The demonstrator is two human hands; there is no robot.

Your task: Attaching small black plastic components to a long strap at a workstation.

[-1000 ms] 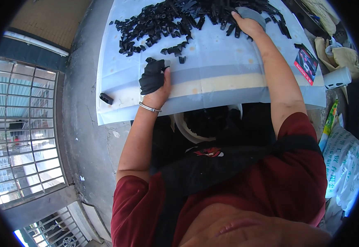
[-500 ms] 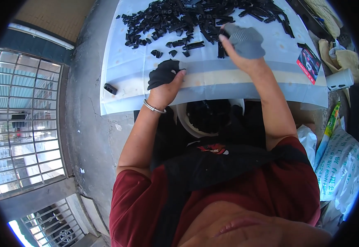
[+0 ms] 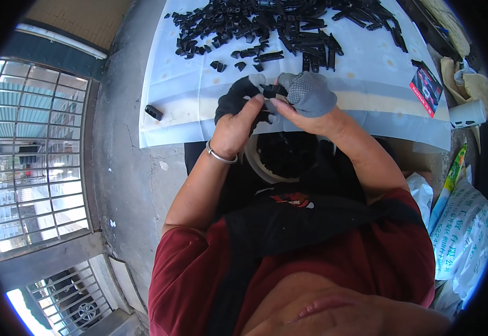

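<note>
Over the near edge of the table, my two gloved hands meet around a small black plastic part (image 3: 273,89). In its black fingerless glove, my left hand (image 3: 239,106) pinches one end, thumb on top. My right hand (image 3: 308,99), in a grey dotted glove, has its fingers closed on the other end. The part's exact shape is mostly hidden by the fingers. Beyond the hands, several loose black plastic parts (image 3: 227,28) lie heaped on the white-covered table (image 3: 182,106), short angular ones at left and longer strips at right.
Below the table edge, a pale bucket (image 3: 253,159) holds dark pieces between my legs. One black part (image 3: 153,112) lies alone at the table's left. A red and black printed card (image 3: 426,89) and a white cup (image 3: 468,114) are at right, with plastic bags (image 3: 462,229) beside me.
My right hand has come back from the heap toward me and to the left. My left hand has moved right and slightly up, and both now grip the black part.
</note>
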